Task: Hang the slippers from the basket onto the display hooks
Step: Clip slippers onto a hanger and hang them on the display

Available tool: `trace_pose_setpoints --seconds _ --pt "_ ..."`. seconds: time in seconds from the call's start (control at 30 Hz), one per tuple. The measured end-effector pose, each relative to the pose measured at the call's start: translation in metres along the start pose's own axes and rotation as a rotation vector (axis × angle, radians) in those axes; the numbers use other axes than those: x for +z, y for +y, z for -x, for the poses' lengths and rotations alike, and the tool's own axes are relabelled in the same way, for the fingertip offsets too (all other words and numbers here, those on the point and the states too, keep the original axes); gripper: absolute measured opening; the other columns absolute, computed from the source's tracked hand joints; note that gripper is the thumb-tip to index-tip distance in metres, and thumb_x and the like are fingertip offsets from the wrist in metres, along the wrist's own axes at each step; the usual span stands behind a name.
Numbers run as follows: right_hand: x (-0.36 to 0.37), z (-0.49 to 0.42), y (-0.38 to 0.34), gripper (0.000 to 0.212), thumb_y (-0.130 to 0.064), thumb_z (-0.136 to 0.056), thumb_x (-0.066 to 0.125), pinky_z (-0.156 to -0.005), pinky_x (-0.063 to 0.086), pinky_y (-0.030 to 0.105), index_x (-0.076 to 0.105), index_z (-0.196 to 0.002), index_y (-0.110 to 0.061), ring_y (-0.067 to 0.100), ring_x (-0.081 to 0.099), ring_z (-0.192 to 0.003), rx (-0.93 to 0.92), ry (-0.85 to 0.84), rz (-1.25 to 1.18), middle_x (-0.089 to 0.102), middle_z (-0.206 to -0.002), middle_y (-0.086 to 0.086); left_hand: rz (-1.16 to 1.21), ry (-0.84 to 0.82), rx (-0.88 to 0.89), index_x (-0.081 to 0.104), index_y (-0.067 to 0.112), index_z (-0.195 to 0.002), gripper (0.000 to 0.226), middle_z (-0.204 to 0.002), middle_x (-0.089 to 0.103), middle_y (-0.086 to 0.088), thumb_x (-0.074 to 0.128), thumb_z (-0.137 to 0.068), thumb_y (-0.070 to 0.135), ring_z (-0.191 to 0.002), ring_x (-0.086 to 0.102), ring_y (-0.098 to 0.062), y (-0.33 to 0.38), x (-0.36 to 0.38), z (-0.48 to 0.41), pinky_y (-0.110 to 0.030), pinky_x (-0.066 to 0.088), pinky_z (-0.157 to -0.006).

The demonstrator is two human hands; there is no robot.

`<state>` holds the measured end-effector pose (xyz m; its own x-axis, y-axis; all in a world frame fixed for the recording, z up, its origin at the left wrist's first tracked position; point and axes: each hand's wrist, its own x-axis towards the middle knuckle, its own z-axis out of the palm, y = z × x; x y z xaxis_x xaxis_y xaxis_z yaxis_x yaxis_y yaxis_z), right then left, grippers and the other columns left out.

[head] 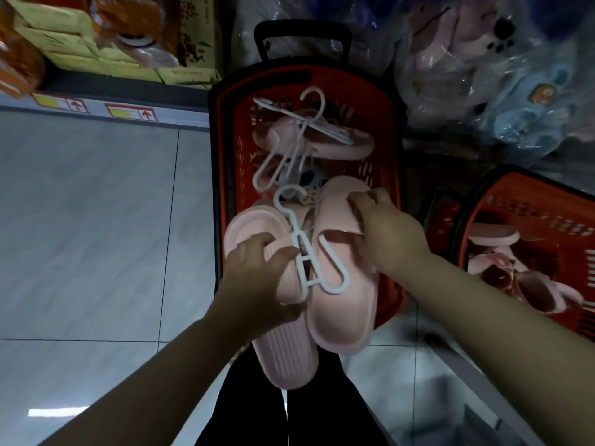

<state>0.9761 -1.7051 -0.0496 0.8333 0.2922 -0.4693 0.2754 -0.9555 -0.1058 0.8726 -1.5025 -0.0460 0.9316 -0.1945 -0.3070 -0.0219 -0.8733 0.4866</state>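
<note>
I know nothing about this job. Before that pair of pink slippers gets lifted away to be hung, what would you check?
1. The left hand grips one pink slipper: ok.
2. The right hand grips the other slipper: ok.
3. The white hanger is attached to both slippers: cannot tell.
4. Its hook is clear of the loose hangers in the red basket: cannot tell.
5. A display hook is in sight: not ok, none in view.

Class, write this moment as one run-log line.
left hand grips pink slipper pair | right hand grips same pair | white hanger on pair | red basket holds another slipper | not yet hung
</note>
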Motion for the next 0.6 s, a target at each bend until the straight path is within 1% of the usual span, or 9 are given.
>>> trace_pose_setpoints --seconds 0.1,0.17,0.27,0.33,0.4,0.43,0.5,0.57,0.6 --pt "0.004 0.008 -0.003 0.054 -0.021 -0.081 0.068 -0.053 0.052 0.036 0.049 -0.132 -0.017 0.031 0.062 -0.076 -0.088 0.084 -0.044 0.047 -0.126 0.009 -0.018 -0.031 -0.002 0.064 0.020 -0.112 0.075 -0.113 0.059 -0.012 0.083 -0.047 0.052 -0.103 0.054 -0.031 -0.005 -0.001 -0.001 -0.042 0.047 -0.083" --pt "0.003 0.014 -0.007 0.045 -0.031 -0.080 0.069 -0.046 0.051 0.033 0.059 -0.120 -0.014 0.028 0.064 -0.071 -0.186 0.173 -0.089 0.055 -0.118 0.010 -0.039 -0.061 -0.003 0.063 0.021 -0.113 0.077 -0.114 0.058 -0.011 0.083 -0.046 0.053 -0.105 0.054 -0.031 -0.007 0.000 -0.001 -0.043 0.047 -0.084" --pt "-0.006 0.025 -0.012 0.048 -0.047 -0.084 0.047 -0.049 0.053 0.032 0.063 -0.112 -0.012 0.027 0.065 -0.079 -0.288 0.256 -0.122 0.058 -0.119 0.013 -0.043 -0.056 -0.001 0.061 0.021 -0.115 0.080 -0.117 0.058 -0.012 0.083 -0.045 0.053 -0.107 0.053 -0.032 -0.010 0.001 -0.002 -0.045 0.047 -0.085" --pt "-0.007 0.029 -0.008 0.039 -0.040 -0.085 0.051 -0.052 0.054 0.032 0.061 -0.112 -0.013 0.028 0.065 -0.085 -0.326 0.310 -0.110 0.057 -0.122 0.012 -0.028 -0.025 -0.001 0.061 0.020 -0.116 0.081 -0.117 0.057 -0.013 0.084 -0.045 0.052 -0.107 0.053 -0.033 -0.012 0.002 -0.002 -0.047 0.047 -0.084" --pt "-0.001 0.030 0.002 0.034 -0.020 -0.081 0.067 -0.055 0.056 0.036 0.059 -0.113 -0.013 0.030 0.064 -0.091 -0.342 0.331 -0.106 0.056 -0.125 0.012 -0.016 -0.007 -0.022 0.059 0.020 -0.118 0.081 -0.121 0.055 -0.012 0.081 -0.047 0.053 -0.111 0.050 -0.033 -0.013 0.004 -0.005 -0.048 0.045 -0.087" --pt "0.003 0.031 0.006 0.040 -0.009 -0.077 0.070 -0.058 0.057 0.038 0.058 -0.115 -0.013 0.031 0.064 -0.094 -0.350 0.309 -0.105 0.055 -0.127 0.012 -0.012 -0.004 -0.037 0.058 0.021 -0.119 0.080 -0.123 0.054 -0.011 0.080 -0.049 0.053 -0.113 0.048 -0.032 -0.013 0.006 -0.007 -0.049 0.044 -0.089" --pt "0.011 0.034 0.013 0.045 0.000 -0.074 0.068 -0.059 0.057 0.040 0.059 -0.116 -0.013 0.031 0.063 -0.095 -0.409 0.213 -0.076 0.054 -0.132 0.009 -0.019 -0.006 -0.066 0.056 0.022 -0.120 0.079 -0.127 0.050 -0.011 0.081 -0.051 0.050 -0.117 0.044 -0.032 -0.012 0.010 -0.011 -0.054 0.040 -0.094" --pt "0.016 0.037 0.020 0.040 0.000 -0.073 0.062 -0.052 0.055 0.037 0.061 -0.111 -0.013 0.029 0.062 -0.086 -0.508 0.105 0.011 0.054 -0.132 0.007 -0.033 -0.031 -0.079 0.054 0.022 -0.123 0.078 -0.132 0.045 -0.011 0.081 -0.054 0.046 -0.124 0.038 -0.032 -0.008 0.012 -0.015 -0.060 0.030 -0.101" --pt "0.017 0.037 0.024 0.037 -0.005 -0.073 0.060 -0.054 0.054 0.036 0.061 -0.109 -0.012 0.028 0.062 -0.084 -0.528 0.060 0.048 0.055 -0.132 0.007 -0.033 -0.044 -0.073 0.052 0.022 -0.126 0.078 -0.136 0.041 -0.011 0.080 -0.057 0.045 -0.127 0.034 -0.031 -0.006 0.013 -0.018 -0.061 0.023 -0.105"
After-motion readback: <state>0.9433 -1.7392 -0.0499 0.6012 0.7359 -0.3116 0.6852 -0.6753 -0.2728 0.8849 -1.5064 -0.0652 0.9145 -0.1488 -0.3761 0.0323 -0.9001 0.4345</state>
